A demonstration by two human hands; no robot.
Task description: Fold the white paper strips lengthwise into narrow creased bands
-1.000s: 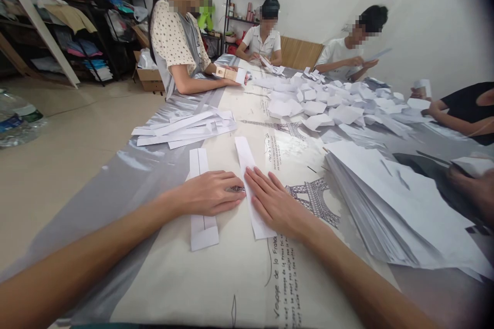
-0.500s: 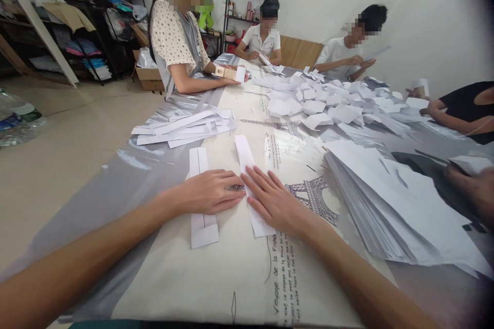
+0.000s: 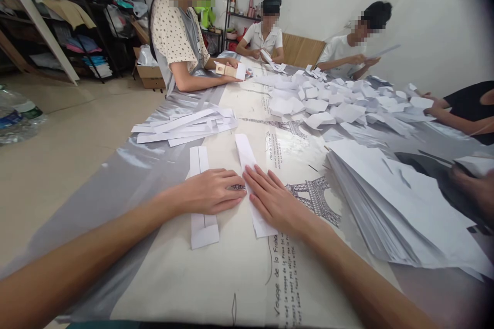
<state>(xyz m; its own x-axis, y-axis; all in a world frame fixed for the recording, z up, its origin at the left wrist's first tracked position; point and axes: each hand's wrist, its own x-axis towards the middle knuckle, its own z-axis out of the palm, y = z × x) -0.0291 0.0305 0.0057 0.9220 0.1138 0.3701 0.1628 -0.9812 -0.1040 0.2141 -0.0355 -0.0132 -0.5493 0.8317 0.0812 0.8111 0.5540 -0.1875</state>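
A folded white paper strip (image 3: 244, 148) lies lengthwise in front of me on the printed tablecloth (image 3: 185, 288). My right hand (image 3: 268, 198) rests flat across this strip, fingers stretched out and pressing on it. My left hand (image 3: 214, 191) reaches in from the left with its fingers extended; the fingertips touch the strip's left edge. Beneath my left hand lies another folded paper strip (image 3: 204, 236), with a seam down its length and a flap at its near end. Its middle is hidden by that hand.
A thick stack of white paper sheets (image 3: 401, 205) lies at the right. Folded paper strips (image 3: 185, 126) are piled at the left edge, and a heap of folded paper pieces (image 3: 332, 100) covers the far table. Several people sit or stand around the table handling paper.
My hands and the strip stay practically in place. At the far right, a co-worker's hand no longer holds up a paper piece. The view has shifted slightly.
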